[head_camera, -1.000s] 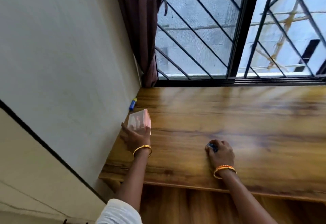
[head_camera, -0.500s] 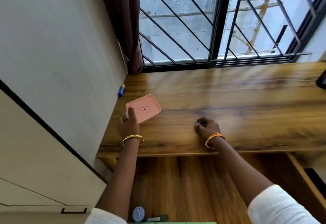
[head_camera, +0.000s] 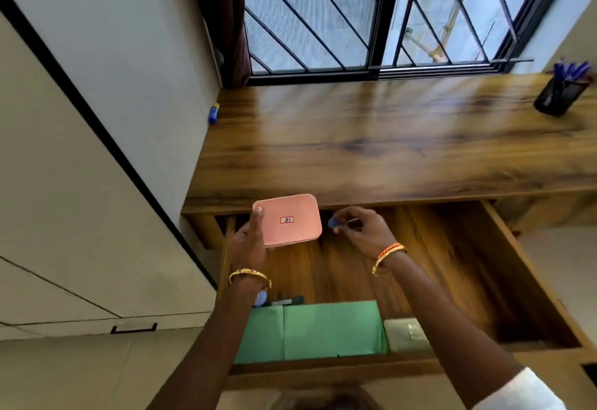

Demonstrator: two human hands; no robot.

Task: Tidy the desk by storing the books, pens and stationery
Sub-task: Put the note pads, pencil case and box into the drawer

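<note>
Hands work above an open wooden drawer (head_camera: 478,267) pulled out from under a desk (head_camera: 371,151) that stands against a barred window (head_camera: 371,12). The left hand (head_camera: 248,244) holds a flat pink case (head_camera: 289,222) by its near left corner, thumb lying on the top face, the case tilted slightly and carried in the air over the back of the drawer, just below the desk's front edge. A small red-framed label marks the middle of the case. The right hand (head_camera: 365,232), just beside the case and apart from it, pinches a small blue object (head_camera: 332,222) between thumb and fingertips; a thin pale stem runs from it under the fingers, and what the item is cannot be told. Both wrists carry gold bangles, the right one with an orange band as well.

Inside the drawer, at its near end, lie green folders (head_camera: 323,332) side by side, with a pale translucent box (head_camera: 405,333) touching their right edge. A small round blue-and-white item (head_camera: 260,298) sits partly hidden behind the left wrist, next to a dark green strip.

On the desktop a blue glue stick (head_camera: 213,113) with a yellow cap lies against the left wall, well apart from the hands. A black pen holder (head_camera: 560,96) with blue pens stands at the far right. A dark curtain (head_camera: 226,15) hangs in the corner by the window.
</note>
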